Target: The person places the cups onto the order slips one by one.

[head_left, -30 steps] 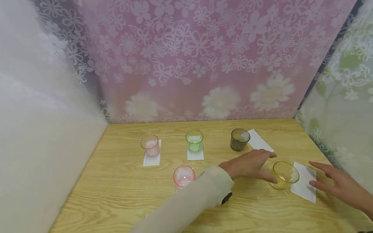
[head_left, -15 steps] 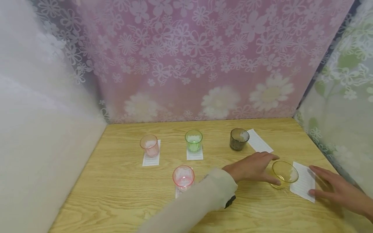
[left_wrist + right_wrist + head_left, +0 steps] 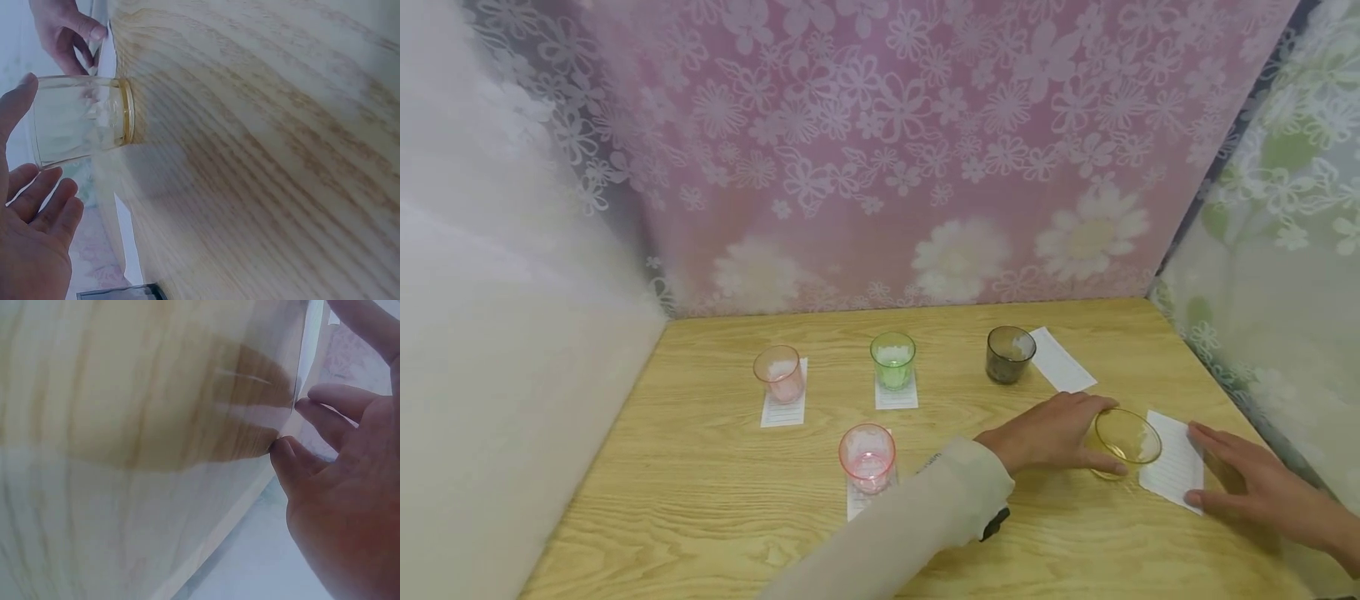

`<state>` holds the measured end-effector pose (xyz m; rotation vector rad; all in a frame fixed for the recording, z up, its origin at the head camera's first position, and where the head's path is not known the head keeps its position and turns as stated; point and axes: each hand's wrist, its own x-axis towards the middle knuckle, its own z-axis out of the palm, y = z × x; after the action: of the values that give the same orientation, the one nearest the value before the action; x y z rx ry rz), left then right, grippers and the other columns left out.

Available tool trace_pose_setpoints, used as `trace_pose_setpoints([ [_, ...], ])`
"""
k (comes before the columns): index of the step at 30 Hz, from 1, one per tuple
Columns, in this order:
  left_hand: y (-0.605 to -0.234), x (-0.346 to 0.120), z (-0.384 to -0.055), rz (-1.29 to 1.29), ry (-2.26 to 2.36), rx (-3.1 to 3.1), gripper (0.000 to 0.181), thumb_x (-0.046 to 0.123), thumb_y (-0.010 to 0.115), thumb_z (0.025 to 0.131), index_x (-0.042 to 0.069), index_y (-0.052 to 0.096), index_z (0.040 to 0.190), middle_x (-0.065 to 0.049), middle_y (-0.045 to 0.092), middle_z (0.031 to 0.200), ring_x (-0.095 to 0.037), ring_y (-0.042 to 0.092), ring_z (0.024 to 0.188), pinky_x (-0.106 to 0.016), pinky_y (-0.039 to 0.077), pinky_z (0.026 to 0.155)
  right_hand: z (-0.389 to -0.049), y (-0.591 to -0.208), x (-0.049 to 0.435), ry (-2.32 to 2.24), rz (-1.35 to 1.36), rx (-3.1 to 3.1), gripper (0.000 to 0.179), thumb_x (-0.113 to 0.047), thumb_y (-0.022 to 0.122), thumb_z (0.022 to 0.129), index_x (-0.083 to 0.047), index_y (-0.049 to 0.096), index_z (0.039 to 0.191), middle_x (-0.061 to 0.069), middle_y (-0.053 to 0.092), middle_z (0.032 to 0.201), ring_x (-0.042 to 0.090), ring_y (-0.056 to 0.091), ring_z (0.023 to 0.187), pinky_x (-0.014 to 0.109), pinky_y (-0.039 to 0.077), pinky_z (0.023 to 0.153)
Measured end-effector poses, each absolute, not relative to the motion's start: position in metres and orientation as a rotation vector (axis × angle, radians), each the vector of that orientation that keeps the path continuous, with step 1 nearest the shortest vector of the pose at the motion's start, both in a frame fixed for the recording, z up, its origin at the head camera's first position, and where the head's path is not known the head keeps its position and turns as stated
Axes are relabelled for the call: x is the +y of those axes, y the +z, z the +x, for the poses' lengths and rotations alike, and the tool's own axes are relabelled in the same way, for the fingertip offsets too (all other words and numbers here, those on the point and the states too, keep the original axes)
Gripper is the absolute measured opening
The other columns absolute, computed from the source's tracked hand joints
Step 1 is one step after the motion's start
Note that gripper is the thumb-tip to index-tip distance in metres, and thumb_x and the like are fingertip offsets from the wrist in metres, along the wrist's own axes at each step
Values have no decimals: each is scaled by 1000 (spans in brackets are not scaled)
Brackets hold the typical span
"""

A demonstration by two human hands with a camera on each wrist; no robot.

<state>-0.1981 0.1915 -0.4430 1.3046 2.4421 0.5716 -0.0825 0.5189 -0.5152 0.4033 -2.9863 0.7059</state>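
Note:
A clear yellow glass [image 3: 1127, 437] stands upright on the wooden table at the right. My left hand [image 3: 1054, 435] reaches across to it, with thumb and fingers curved about its upper part from the left. The left wrist view has the thumb at one side of the rim of the yellow glass [image 3: 78, 122] and the fingertips at the other. Right beside the glass lies a white sheet of lined paper [image 3: 1172, 462]. Along its right edge rest the fingertips and thumb of my right hand [image 3: 1262, 483], set apart from each other; the right wrist view shows them at that edge.
Behind my left hand is a dark grey glass [image 3: 1009, 357], next to a slanted paper slip [image 3: 1063, 362]. A green glass [image 3: 893, 362], a peach glass [image 3: 781, 377] and a pink glass [image 3: 867, 460] stand on paper slips. Flowered cloth walls [image 3: 887, 167] enclose the table.
My left hand has closed in on the yellow glass and now meets its rim. The right hand has come left and down onto the paper's edge. The camera view has shifted slightly.

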Motion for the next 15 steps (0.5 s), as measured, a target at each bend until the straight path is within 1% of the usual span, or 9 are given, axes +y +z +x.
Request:
trace_pose_setpoints([
  [1, -443, 192, -198, 1303, 575, 2448, 91, 63, 77, 96, 28, 37, 170, 18, 49, 163, 6, 48, 147, -9, 38, 116, -83, -515, 519, 683, 416, -2975, 97, -16, 89, 89, 13, 34, 164, 36, 27, 172, -33, -4, 134, -4, -9, 104],
  [3, -443, 192, -196, 1294, 583, 2457, 92, 64, 77, 96, 28, 36, 171, 18, 49, 163, 5, 48, 147, -9, 38, 117, -83, -516, 518, 654, 436, -2956, 97, -16, 91, 87, 13, 36, 163, 16, 22, 178, -33, -2, 136, -5, -6, 104],
  [5, -443, 193, -195, 1288, 584, 2465, 92, 64, 76, 96, 28, 36, 171, 18, 49, 163, 5, 47, 148, -10, 38, 117, -83, -516, 518, 644, 445, -2958, 97, -16, 90, 88, 13, 36, 163, 11, 22, 177, -33, -3, 136, -5, -6, 104],
  [6, -443, 193, -194, 1283, 587, 2467, 92, 64, 76, 96, 28, 36, 171, 18, 49, 163, 5, 47, 148, -10, 38, 118, -84, -516, 518, 647, 446, -2961, 97, -16, 90, 88, 13, 36, 163, 13, 22, 177, -33, -3, 136, -5, -7, 104],
  [10, -444, 195, -191, 1267, 590, 2480, 92, 65, 76, 96, 29, 36, 171, 19, 49, 163, 5, 47, 149, -10, 39, 118, -84, -516, 519, 658, 436, -2990, 96, -17, 89, 89, 14, 36, 162, 41, 33, 167, -33, -5, 134, -5, -7, 102],
  [11, -445, 195, -191, 1265, 593, 2481, 92, 65, 75, 97, 28, 36, 171, 19, 49, 163, 5, 47, 149, -10, 39, 117, -84, -517, 519, 657, 429, -3000, 95, -18, 89, 90, 13, 36, 163, 38, 31, 170, -34, -5, 133, -5, -7, 101],
  [12, -446, 196, -191, 1263, 596, 2480, 92, 65, 75, 97, 28, 36, 171, 20, 49, 163, 5, 48, 148, -11, 40, 117, -84, -517, 519, 658, 424, -3009, 94, -19, 88, 91, 13, 36, 163, 33, 27, 173, -34, -5, 132, -6, -7, 100],
  [14, -447, 197, -190, 1260, 603, 2480, 91, 65, 74, 97, 28, 36, 171, 20, 50, 163, 5, 49, 147, -11, 41, 117, -83, -517, 519, 654, 419, -3019, 93, -19, 87, 92, 12, 36, 164, 9, 16, 180, -35, -5, 131, -7, -6, 99],
  [15, -448, 198, -190, 1256, 610, 2478, 91, 65, 74, 97, 29, 36, 171, 20, 50, 162, 5, 49, 147, -11, 41, 116, -83, -517, 519, 652, 422, -3020, 93, -20, 87, 93, 11, 36, 164, -3, 13, 178, -36, -5, 131, -7, -6, 99],
])
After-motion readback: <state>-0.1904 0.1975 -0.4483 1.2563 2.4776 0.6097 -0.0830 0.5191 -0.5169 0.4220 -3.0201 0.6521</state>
